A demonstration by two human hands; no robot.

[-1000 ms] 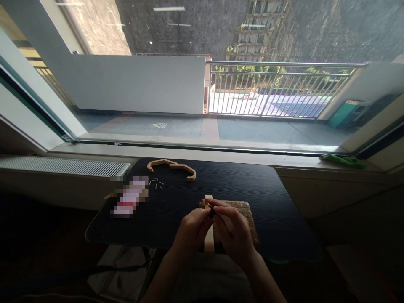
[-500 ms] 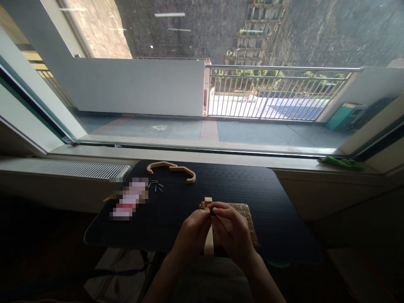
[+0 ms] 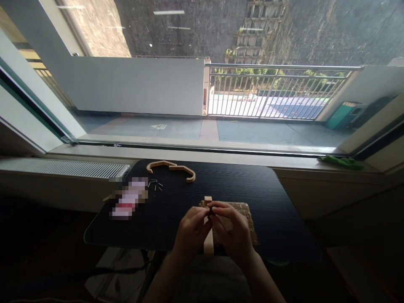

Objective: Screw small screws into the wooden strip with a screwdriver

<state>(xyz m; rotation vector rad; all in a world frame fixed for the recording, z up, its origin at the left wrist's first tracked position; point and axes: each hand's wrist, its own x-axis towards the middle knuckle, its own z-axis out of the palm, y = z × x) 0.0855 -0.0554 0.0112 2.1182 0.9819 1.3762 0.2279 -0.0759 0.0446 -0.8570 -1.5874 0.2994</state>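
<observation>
Our left hand and right hand together pinch a small dark piece over the pale wooden strip, at the left edge of the brown block; we judge this fine handling, calling next for steady control

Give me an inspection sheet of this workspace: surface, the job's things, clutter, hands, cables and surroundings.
Surface: black table, wood-grained, rounded corners.
Job's things: wooden strip at left side of brown block; small dark item.
Clutter: two curved wooden pieces, thin metal pieces and a pixelated item.
Hands: left hand and right hand pinch the small dark item.
Cables: nothing certain; a dark band at lower left is too dim to identify.
Surroundings: window ledge with green cloth-like item, radiator at left, railing outside.
</observation>
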